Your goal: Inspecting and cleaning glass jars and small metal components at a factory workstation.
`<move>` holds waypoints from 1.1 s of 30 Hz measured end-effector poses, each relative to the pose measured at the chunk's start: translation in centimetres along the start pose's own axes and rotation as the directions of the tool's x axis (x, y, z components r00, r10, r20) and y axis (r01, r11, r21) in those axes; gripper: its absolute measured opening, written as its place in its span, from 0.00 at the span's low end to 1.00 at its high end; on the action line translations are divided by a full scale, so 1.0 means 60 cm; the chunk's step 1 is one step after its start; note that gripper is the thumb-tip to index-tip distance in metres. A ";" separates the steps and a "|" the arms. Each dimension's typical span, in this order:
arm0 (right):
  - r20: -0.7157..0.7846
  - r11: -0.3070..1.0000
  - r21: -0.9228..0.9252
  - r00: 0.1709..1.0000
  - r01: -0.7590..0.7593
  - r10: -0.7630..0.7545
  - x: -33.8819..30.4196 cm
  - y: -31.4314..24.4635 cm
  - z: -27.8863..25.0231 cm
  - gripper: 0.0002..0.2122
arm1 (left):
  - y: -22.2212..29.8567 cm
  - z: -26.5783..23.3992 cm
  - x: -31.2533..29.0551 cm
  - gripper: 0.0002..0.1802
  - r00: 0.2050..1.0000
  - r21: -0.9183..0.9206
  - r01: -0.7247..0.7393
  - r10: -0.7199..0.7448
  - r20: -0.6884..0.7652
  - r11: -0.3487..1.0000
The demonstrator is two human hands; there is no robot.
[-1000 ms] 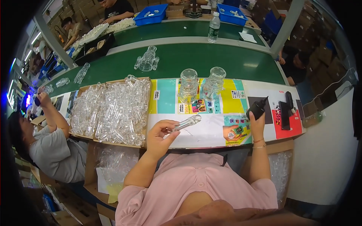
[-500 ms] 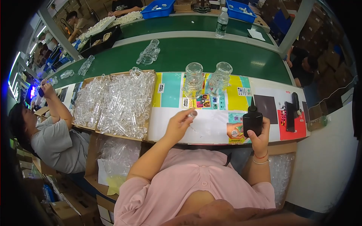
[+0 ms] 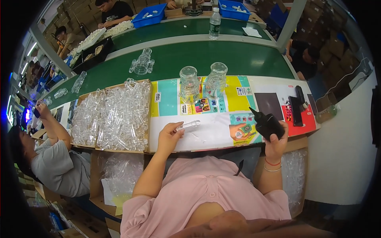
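Observation:
Between the thumb and fingers of my left hand point(image 3: 170, 137) is a small clear plastic tube point(image 3: 189, 125), held out to the right above the white part of the work surface. My right hand point(image 3: 276, 143) is wrapped round a black squeeze bottle point(image 3: 270, 126), whose pointed nozzle tilts up and to the left. Two clear plastic assemblies stand upright beyond my hands, a left one point(image 3: 189, 85) and a right one point(image 3: 216, 81). At my left, a cardboard tray point(image 3: 149, 115) is heaped with clear tubes point(image 3: 123, 115) like the one I hold.
Clear assemblies, one of them large point(image 3: 141, 63), lie on the green conveyor belt point(image 3: 170, 59). A water bottle point(image 3: 214, 24) stands farther back. Black items point(image 3: 295, 107) lie on the right. A co-worker in grey point(image 3: 59, 158) sits at the left; others work across the belt.
My left hand has turned the clear tube from pointing away to lying sideways. The black bottle in my right hand has tipped from upright toward the left. The whole view has shifted slightly.

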State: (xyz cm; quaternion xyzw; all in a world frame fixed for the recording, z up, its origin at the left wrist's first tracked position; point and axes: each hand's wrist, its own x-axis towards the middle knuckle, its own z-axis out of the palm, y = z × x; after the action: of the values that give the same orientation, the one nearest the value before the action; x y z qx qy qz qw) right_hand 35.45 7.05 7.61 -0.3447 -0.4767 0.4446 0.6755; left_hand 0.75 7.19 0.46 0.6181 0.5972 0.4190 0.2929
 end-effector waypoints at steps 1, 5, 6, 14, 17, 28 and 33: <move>-0.049 0.996 0.082 0.999 0.026 -0.022 0.001 -0.010 0.010 0.28 | 0.008 0.000 -0.002 0.16 0.992 -0.259 0.126 -0.122 0.033 0.958; -0.115 0.851 0.525 0.991 0.004 0.067 0.007 -0.005 0.004 0.19 | 0.075 -0.008 -0.014 0.14 0.970 -0.647 0.242 -0.177 0.166 0.723; -0.110 0.851 0.525 0.991 -0.004 0.073 0.009 -0.012 0.009 0.19 | 0.096 -0.012 -0.018 0.14 0.965 -0.697 0.262 -0.163 0.207 0.668; -0.064 0.656 0.755 0.994 -0.010 0.089 0.046 -0.056 0.083 0.16 | 0.190 -0.020 -0.061 0.15 0.993 -0.707 -0.077 0.119 0.011 0.703; -0.180 0.791 0.602 0.984 0.106 0.005 0.039 -0.070 0.129 0.16 | 0.200 -0.021 -0.069 0.18 0.987 -0.630 -0.130 0.161 -0.009 0.766; 0.237 0.923 -0.131 0.916 0.362 -0.325 0.002 -0.091 0.209 0.23 | 0.201 -0.014 -0.070 0.18 0.927 -0.592 -0.375 0.294 -0.232 0.713; 0.308 0.941 -0.135 0.915 0.311 -0.259 0.003 -0.092 0.222 0.24 | 0.197 -0.030 -0.074 0.21 0.918 -0.520 -0.397 0.331 -0.218 0.756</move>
State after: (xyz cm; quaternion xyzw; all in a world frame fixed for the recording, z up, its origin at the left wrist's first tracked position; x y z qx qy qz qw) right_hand 24.33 5.73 16.67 -0.2634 -0.6530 0.3409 0.6229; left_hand 5.32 1.18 10.78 0.5859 0.3334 0.6568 0.3380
